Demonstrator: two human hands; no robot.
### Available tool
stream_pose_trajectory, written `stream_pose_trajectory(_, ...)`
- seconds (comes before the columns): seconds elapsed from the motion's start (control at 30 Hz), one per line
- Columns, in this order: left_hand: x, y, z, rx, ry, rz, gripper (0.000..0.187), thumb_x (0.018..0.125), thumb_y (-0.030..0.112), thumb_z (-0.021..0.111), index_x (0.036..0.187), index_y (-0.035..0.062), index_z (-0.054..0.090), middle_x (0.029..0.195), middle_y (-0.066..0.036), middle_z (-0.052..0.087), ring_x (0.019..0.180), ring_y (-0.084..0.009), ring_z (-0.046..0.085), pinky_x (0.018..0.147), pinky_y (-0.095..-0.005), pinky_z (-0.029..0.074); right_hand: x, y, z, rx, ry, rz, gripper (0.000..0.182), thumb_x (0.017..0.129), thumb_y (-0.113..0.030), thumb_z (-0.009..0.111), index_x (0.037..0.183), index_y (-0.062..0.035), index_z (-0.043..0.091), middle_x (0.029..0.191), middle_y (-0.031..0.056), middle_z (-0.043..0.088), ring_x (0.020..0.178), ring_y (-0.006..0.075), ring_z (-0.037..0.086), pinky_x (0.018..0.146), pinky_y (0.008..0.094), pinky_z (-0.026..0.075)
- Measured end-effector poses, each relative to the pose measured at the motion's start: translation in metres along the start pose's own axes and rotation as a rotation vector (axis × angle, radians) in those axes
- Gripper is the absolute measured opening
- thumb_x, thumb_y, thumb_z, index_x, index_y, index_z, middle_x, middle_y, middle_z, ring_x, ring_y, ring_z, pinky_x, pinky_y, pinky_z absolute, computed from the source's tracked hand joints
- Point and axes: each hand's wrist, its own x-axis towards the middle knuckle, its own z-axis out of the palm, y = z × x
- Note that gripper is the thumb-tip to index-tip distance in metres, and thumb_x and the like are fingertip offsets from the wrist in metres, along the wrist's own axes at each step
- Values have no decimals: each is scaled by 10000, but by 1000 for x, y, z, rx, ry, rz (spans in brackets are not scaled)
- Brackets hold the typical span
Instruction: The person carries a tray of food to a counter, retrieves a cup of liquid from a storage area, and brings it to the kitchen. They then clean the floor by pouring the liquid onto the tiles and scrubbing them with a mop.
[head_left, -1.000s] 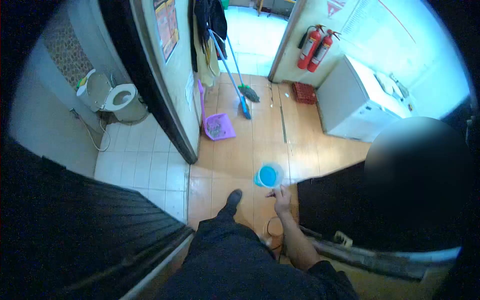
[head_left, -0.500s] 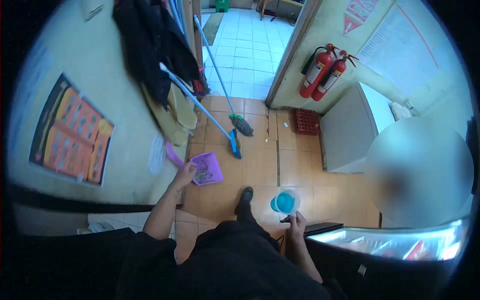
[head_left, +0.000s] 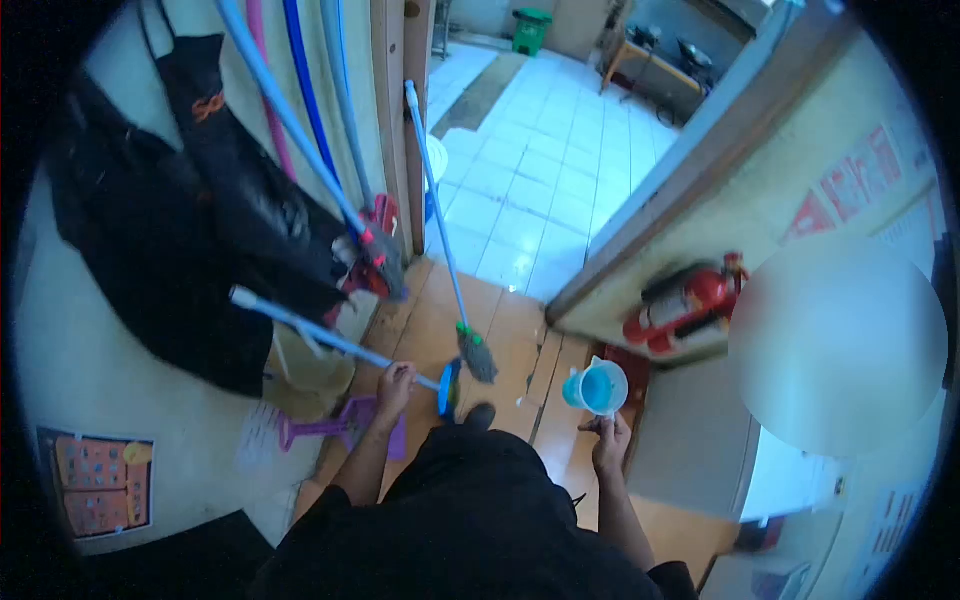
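My right hand (head_left: pixel 607 440) grips the handle of a clear plastic jug (head_left: pixel 618 377) with blue liquid inside, held out to the right above the floor. My left hand (head_left: pixel 397 388) is in front of me with its fingers curled in. It overlaps the light blue handle of a broom (head_left: pixel 310 328), whose blue head rests on the floor; what the fingers hold, if anything, is hidden. A purple dustpan (head_left: pixel 395 441) lies on the floor by the left wall, partly behind my left forearm.
A mop (head_left: pixel 478 358) with a blue handle leans on the door frame. Black aprons (head_left: pixel 180 230) and several long handles line the left wall. Ahead, a doorway opens onto white tiles (head_left: pixel 500 220). Fire extinguishers (head_left: pixel 690 305) hang at right above a white cabinet (head_left: pixel 690 430).
I have moved forward toward the doorway, and the view has turned. The jug stays in my right hand. My left hand now overlaps the broom handle instead of the dustpan's edge.
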Motion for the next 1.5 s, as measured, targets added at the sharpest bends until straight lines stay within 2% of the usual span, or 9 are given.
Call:
stream_pose_trajectory(0.23, 271, 124, 132, 318, 285, 461, 201, 785, 177, 611, 858, -3, 560, 810, -119, 618, 758, -255, 601, 687, -357, 462, 237, -12, 27, -51, -73, -27, 241, 908, -185, 475, 880, 33, 576, 706, 60, 561, 612, 136, 570, 584, 296, 510)
stream_pose_trajectory(0.33, 339, 189, 164, 361, 347, 307, 417, 707, 183, 689, 1026, -30, 526, 1005, -179, 589, 920, -308, 576, 813, -369, 446, 338, 14, 43, -150, -101, -119, 246, 911, -184, 475, 838, 31, 569, 691, 44, 543, 599, 122, 550, 566, 280, 466)
stream_pose_trajectory(0.53, 565, 61, 163, 138, 589, 188, 882, 657, 285, 773, 1318, -28, 280, 1269, -191, 419, 1163, -305, 422, 988, -369, 345, 552, 102, 108, -34, -97, -64, 201, 861, -124, 534, 762, 51, 517, 613, 94, 517, 526, 165, 581, 491, 288, 462)
stream_pose_trajectory(0.57, 524, 128, 183, -149, 327, 65, 788, 702, 253, 748, 1311, 11, 311, 1224, -121, 450, 1093, -259, 463, 906, -384, 407, 580, 108, 116, -54, -131, -76, 215, 857, -135, 541, 746, 47, 515, 606, 99, 521, 535, 169, 593, 489, 291, 469)
stream_pose_trajectory(0.67, 585, 72, 153, -443, 399, -191, 327, 828, 303, 622, 1062, 109, 501, 929, -9, 521, 800, -153, 507, 719, -321, 452, 708, 99, 155, -85, -169, -138, 247, 846, -167, 557, 714, 37, 516, 596, 111, 536, 554, 177, 618, 491, 299, 488)
stream_pose_trajectory(0.73, 558, 127, 169, -87, 529, -397, 327, 798, 364, 633, 980, 120, 515, 823, 1, 517, 716, -129, 495, 603, -291, 419, 769, 105, 172, -126, -187, -84, 252, 842, -183, 563, 713, 31, 527, 600, 117, 551, 558, 176, 623, 501, 304, 499)
stream_pose_trajectory(0.87, 547, 106, 184, -183, 501, -247, 183, 795, 255, 594, 812, 83, 536, 704, 3, 482, 624, -134, 477, 540, -300, 406, 889, 86, 205, -38, -116, -63, 272, 849, -217, 549, 719, 22, 542, 601, 122, 569, 554, 180, 628, 493, 304, 495)
stream_pose_trajectory(1.0, 563, 142, 271, -223, 566, -476, 137, 804, 206, 566, 779, 86, 507, 677, 9, 449, 572, -142, 455, 502, -320, 395, 1000, 78, 200, -26, -82, -51, 277, 877, -207, 526, 728, 25, 549, 581, 82, 553, 551, 149, 607, 509, 282, 488)
stream_pose_trajectory(1.5, 1058, 296, 593, 356, 137, -434, 279, 813, 181, 535, 576, 88, 420, 483, -12, 358, 400, -164, 392, 388, -322, 355, 1323, 143, 4, -198, 536, 121, 238, 883, -141, 509, 712, 22, 539, 559, 57, 525, 509, 136, 593, 487, 265, 485)
